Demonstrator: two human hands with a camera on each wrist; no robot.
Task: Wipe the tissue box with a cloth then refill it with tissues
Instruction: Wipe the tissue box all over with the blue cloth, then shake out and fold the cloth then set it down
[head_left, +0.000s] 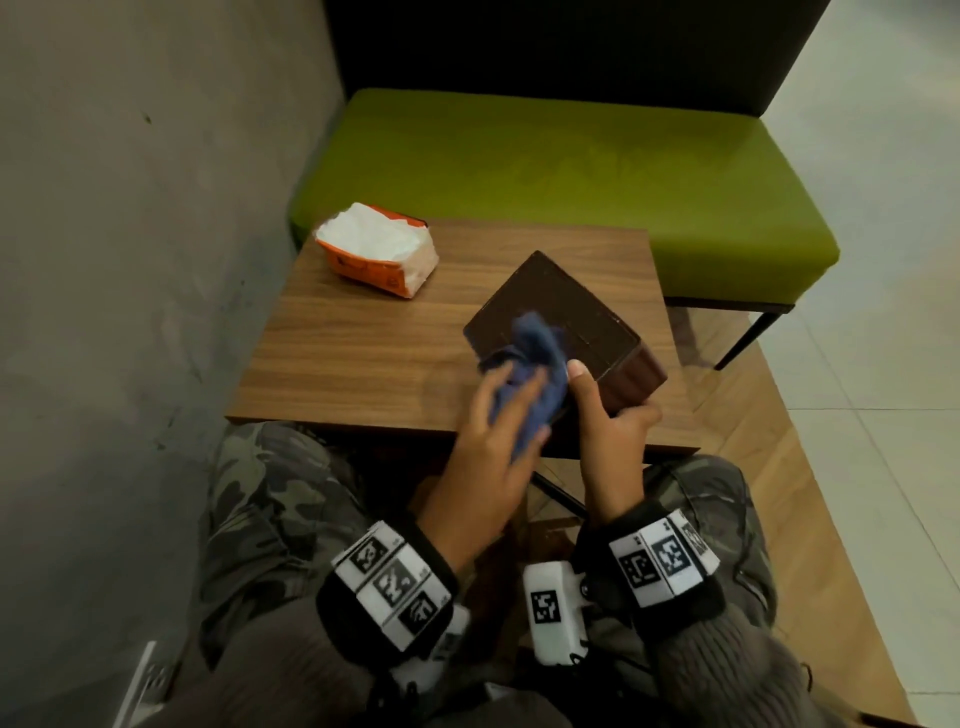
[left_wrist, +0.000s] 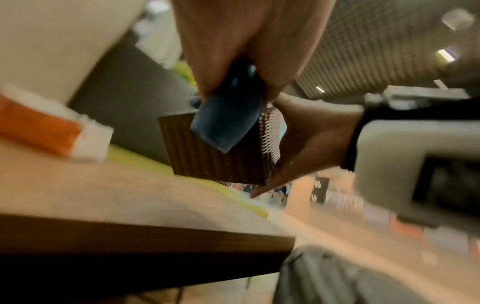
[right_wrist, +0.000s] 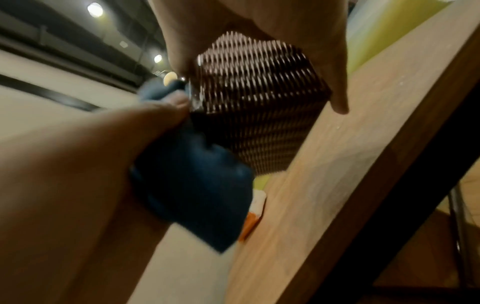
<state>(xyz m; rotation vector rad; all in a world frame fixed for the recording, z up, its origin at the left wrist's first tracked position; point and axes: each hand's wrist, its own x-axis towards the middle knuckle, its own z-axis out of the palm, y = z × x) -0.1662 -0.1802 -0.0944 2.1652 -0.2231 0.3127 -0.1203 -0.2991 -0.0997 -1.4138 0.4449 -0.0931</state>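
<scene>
Closest to my head camera, both wrists wear black bands with white coded markers, above camouflage trousers. My left hand (head_left: 488, 436) has its fingers curled round a blue cloth (head_left: 524, 364), bunched in the grip, and presses it on the upper face of the box (head_left: 587, 322). In the left wrist view a flat corner of the cloth (left_wrist: 226, 123) hangs below the fingers, over the ribbed side of the box (left_wrist: 215, 158). My right hand (head_left: 613, 426) grips the near right corner of the box, thumb up along the edge beside the cloth, the other fingers wrapped underneath. From the right wrist view, that hand (right_wrist: 259, 24) holds the box (right_wrist: 254, 98) from above, one finger pointing down toward the table (right_wrist: 350, 164); the cloth (right_wrist: 194, 195) fills the left hand's (right_wrist: 78, 174) grasp just beside it.

Dark brown, with a woven texture on its sides, the box is tilted and lifted off the table (head_left: 363, 343) at the near right part, as the left wrist view shows. Farther back on the left of the table lies an orange-and-white tissue pack (head_left: 376, 254), torn open with white tissues showing, well apart from the box. Beyond the table stands a green bench (head_left: 571, 166) with a dark backrest, a grey wall to the left, and pale floor tiles on the right.
</scene>
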